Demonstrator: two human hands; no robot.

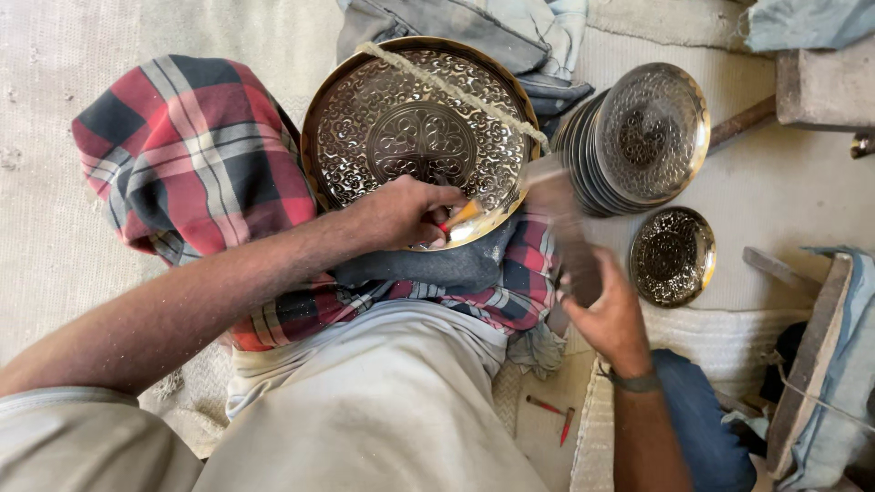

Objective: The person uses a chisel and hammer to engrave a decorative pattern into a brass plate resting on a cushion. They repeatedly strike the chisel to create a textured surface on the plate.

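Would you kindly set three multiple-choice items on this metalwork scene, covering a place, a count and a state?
1. Where is the small bowl?
A. below the stack of plates
B. on the checked cloth
C. in a hand

2. How many red-tipped tools lie on the floor?
A. one
B. two
C. five

3. The hammer in the right hand looks
A. sharp
B. blurred
C. hidden

A: it sits under the stack.
B: two lie beside the knee.
B: its outline smears, while the left hand holds a chisel on the large plate.
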